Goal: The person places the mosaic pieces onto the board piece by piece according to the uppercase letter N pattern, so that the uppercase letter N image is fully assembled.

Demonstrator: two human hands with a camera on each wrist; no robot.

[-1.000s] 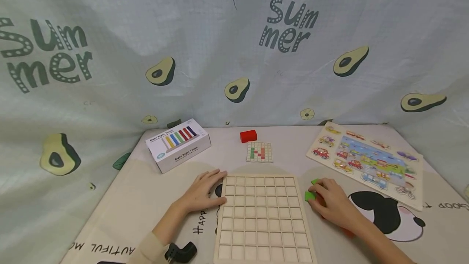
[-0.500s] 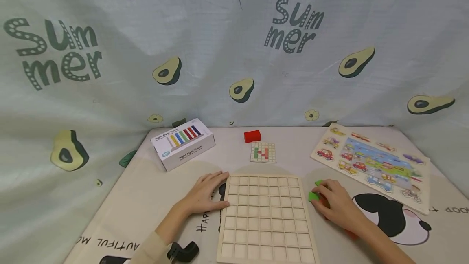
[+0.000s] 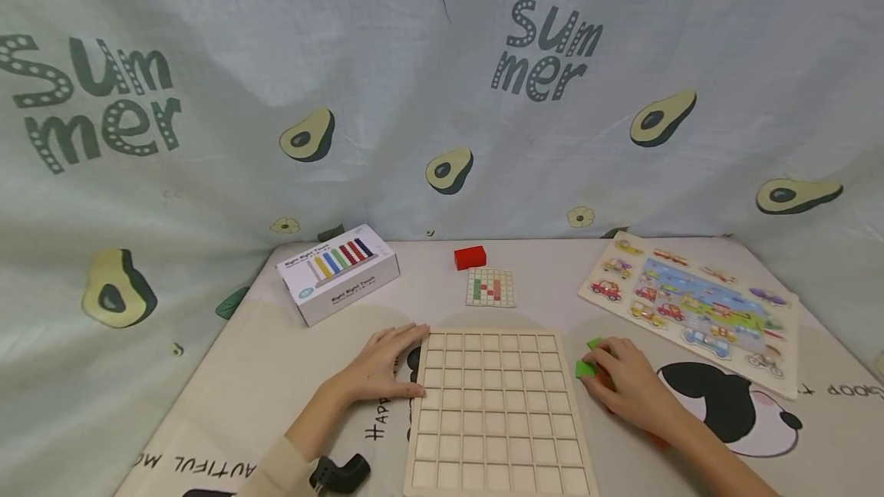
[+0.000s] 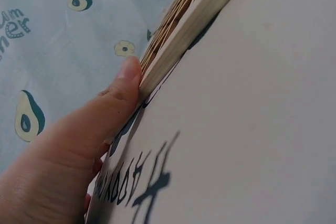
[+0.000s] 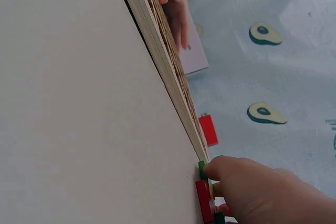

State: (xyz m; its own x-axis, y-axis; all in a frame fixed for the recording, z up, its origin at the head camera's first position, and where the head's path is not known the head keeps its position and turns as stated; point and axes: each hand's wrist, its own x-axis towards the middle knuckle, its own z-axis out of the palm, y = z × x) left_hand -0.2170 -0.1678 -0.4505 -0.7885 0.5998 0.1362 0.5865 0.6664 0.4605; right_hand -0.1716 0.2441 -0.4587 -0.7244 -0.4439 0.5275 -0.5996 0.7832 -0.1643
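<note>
A wooden grid board [image 3: 492, 397] lies in the middle of the head view. At its left edge rests my left hand [image 3: 380, 370], fingertips near the far corner and thumb spread lower down. The thumb [image 4: 128, 72] meets the board's side in the left wrist view. Right of the board, my right hand [image 3: 628, 386] pinches a small green block [image 3: 585, 369] between thumb and fingers. Another green piece [image 3: 594, 343] shows just beyond its fingertips. In the right wrist view a red block [image 5: 205, 200] lies beside the green one; the palm partly hides the other pieces.
Behind the board are a small card with a coloured grid pattern [image 3: 490, 287] and a red box-like block [image 3: 470, 258]. A printed toy box [image 3: 338, 274] stands at the back left. A vehicle picture puzzle [image 3: 691, 309] lies at the right.
The head view shifts slightly right and then back left. My left thumb has slid a little nearer along the board's edge. The right hand stays at the green block.
</note>
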